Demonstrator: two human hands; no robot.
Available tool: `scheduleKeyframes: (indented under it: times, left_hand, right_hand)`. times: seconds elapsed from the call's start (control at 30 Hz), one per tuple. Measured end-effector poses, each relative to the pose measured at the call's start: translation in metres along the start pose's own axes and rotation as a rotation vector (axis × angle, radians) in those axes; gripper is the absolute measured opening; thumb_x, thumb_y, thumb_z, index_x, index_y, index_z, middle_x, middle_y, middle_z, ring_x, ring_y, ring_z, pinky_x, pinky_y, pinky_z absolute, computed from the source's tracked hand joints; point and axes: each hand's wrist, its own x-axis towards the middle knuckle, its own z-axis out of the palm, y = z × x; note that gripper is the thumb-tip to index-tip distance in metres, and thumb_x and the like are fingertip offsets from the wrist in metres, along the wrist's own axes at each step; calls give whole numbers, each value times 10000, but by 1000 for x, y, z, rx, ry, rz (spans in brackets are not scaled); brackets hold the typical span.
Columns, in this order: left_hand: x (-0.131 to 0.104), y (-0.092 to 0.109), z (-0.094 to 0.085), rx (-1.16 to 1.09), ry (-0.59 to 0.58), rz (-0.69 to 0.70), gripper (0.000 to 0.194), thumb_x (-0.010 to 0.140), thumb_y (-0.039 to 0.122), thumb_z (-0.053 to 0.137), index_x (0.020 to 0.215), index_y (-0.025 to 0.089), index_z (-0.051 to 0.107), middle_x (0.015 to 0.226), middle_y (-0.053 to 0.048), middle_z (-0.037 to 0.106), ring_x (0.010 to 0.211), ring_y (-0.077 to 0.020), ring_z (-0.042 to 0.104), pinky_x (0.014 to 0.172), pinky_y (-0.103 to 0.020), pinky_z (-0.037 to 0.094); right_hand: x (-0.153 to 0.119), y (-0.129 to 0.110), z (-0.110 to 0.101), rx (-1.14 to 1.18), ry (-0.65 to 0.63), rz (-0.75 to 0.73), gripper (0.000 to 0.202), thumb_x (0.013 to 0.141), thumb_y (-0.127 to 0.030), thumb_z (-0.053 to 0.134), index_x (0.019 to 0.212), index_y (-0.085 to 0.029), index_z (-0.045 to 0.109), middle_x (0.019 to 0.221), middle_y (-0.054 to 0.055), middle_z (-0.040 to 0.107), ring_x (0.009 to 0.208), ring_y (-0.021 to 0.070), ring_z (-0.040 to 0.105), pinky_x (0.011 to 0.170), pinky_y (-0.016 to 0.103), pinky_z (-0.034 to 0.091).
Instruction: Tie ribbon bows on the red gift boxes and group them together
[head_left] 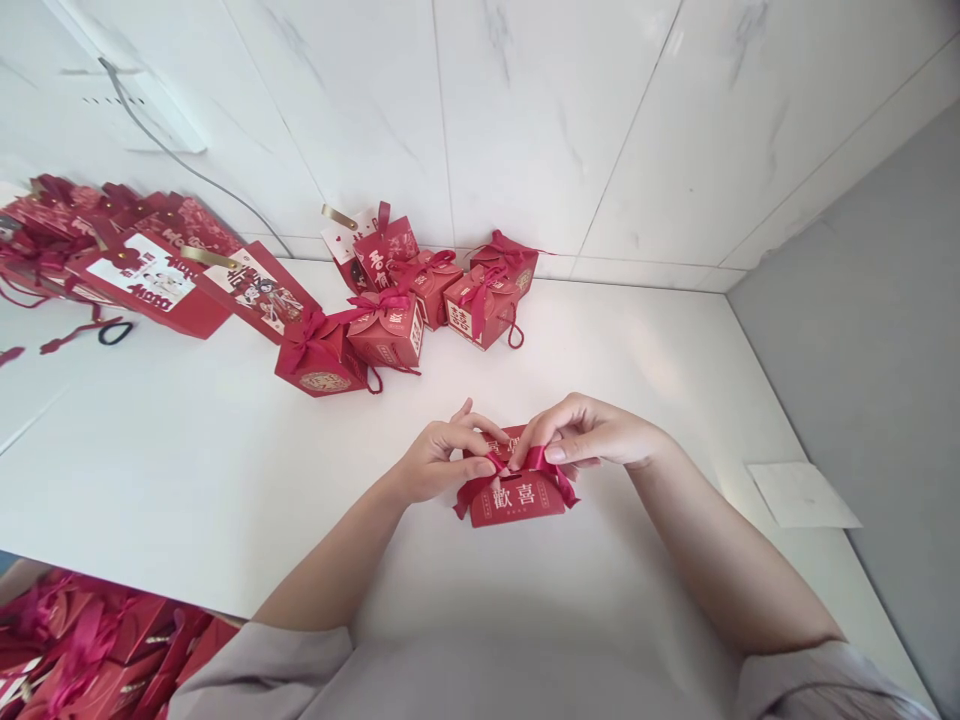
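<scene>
Two hands pinched a ribbon (538,459) on a red box (517,503).
The left hand (439,462) held the ribbon between thumb and forefinger, and the right hand (592,432) gripped it just beside, also at the thumb; the box sat directly beneath the fingers on the white table (645,600). Beyond the fingertips stood tied boxes (480,306), farther off to their left lay red bags (169,285), and well to their right was some paper (802,494).
</scene>
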Motion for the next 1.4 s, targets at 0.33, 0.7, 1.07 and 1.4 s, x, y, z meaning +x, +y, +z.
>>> scheduleKeyframes:
  times: [0.33, 0.7, 1.07, 1.4]
  left_hand:
    - [1, -2, -9, 43, 176, -35, 263, 843, 388, 664, 670, 200, 723, 676, -33, 696, 993, -210, 633, 1215, -462, 74]
    - [0, -9, -14, 64, 171, -25, 210, 840, 343, 680, 687, 203, 710, 694, -34, 689, 1007, -202, 619, 1221, -458, 119]
    - [0, -5, -11, 80, 131, -27, 146, 827, 334, 701, 743, 228, 757, 956, -51, 720, 1077, -202, 601, 1222, -457, 64]
    - [0, 20, -5, 283, 31, -94, 158, 801, 353, 734, 931, 264, 746, 1110, -14, 675, 1057, -182, 618, 1225, -469, -27]
  right_hand:
    - [-4, -2, -7, -93, 85, -156, 108, 819, -200, 654, 727, -145, 673, 930, 63, 663, 780, 137, 587, 686, 263, 449]
    - [-22, -29, -4, -494, 117, 281, 352, 953, -390, 431, 826, -172, 677, 698, -8, 538, 583, 106, 431, 575, 261, 363]
    - [-6, -11, 8, -114, 28, 55, 260, 822, -371, 718, 925, -133, 743, 734, 32, 690, 639, 116, 598, 595, 235, 468]
    - [1, -12, 32, -456, 155, -109, 232, 951, -293, 538, 1106, -195, 680, 833, 14, 663, 633, 98, 517, 592, 230, 420]
